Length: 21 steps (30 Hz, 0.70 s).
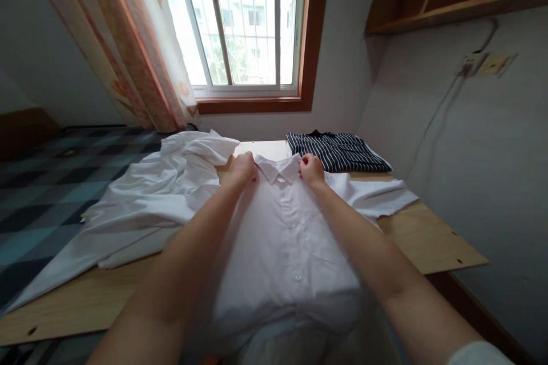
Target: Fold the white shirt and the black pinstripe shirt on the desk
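A white button-up shirt [274, 228] lies front side up on a wooden board, its collar at the far end and its lower part hanging toward me. My left hand [243, 167] is closed on the shirt beside the left side of the collar. On the other side, my right hand [311, 169] pinches the shirt next to the right collar point. One short sleeve [377, 197] spreads out to the right over the board. Several buttons run down the middle of the front. Both arms cover parts of the shirt's sides.
Crumpled white clothing [166, 182] lies at the left, partly over a checkered bed cover [51, 182]. A folded black-and-white striped garment [336, 151] rests at the back right of the wooden board [428, 239]. Beyond are a curtain [128, 40], a window [248, 23] and a wall socket [473, 63].
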Tool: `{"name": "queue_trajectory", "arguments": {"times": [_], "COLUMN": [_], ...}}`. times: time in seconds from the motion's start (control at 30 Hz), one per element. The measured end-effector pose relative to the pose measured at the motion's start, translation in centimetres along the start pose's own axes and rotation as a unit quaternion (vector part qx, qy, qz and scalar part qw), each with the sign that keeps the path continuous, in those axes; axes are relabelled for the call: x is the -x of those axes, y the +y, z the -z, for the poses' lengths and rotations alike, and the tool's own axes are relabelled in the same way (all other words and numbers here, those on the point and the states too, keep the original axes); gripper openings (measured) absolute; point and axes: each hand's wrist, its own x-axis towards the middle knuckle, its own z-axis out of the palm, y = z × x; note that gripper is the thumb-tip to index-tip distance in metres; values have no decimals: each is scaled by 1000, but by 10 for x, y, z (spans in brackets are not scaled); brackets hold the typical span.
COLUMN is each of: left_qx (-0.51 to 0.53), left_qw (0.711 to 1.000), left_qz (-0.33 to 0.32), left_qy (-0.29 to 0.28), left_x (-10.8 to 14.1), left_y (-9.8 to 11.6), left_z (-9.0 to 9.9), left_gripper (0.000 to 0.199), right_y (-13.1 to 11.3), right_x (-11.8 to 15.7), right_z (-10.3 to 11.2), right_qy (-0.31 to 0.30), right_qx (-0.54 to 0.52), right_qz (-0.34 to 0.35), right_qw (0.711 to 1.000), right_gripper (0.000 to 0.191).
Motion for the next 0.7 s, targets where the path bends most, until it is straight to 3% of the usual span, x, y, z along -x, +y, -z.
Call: {"name": "queue_trajectory", "arguments": {"times": [0.13, 0.23, 0.3, 0.37, 0.43, 0.5, 0.57, 0.7], "left_qx": [-16, -18, -22, -18, 1, 27, 46, 56], "left_qw": [1000, 999, 995, 981, 956, 932, 923, 931], "left_qz": [-1, -9, -60, -165, -282, -357, -380, -360], "left_qy": [18, 48, 82, 96, 82, 61, 41, 13], "left_x": [15, 29, 39, 49, 59, 68, 76, 84], "left_y": [-2, -1, 2, 7, 12, 14, 12, 1], "left_z": [-29, -32, -29, -28, -33, -43, -55, -74], "left_gripper": [31, 40, 42, 38, 37, 37, 39, 45], "right_y": [14, 16, 12, 7, 1, -2, -3, 2], "right_x": [12, 19, 23, 28, 35, 44, 55, 76], "right_z": [-12, -11, -6, 0, 4, 7, 9, 10], "right_qy": [-7, -3, -16, -52, -105, -159, -204, -242], "right_qx": [40, 34, 44, 68, 97, 124, 143, 166], "right_qz": [1, 7, 27, 56, 82, 95, 109, 144], "right_qw": [999, 999, 999, 995, 986, 975, 962, 945], "right_gripper": [11, 21, 29, 34, 38, 40, 40, 37]}}
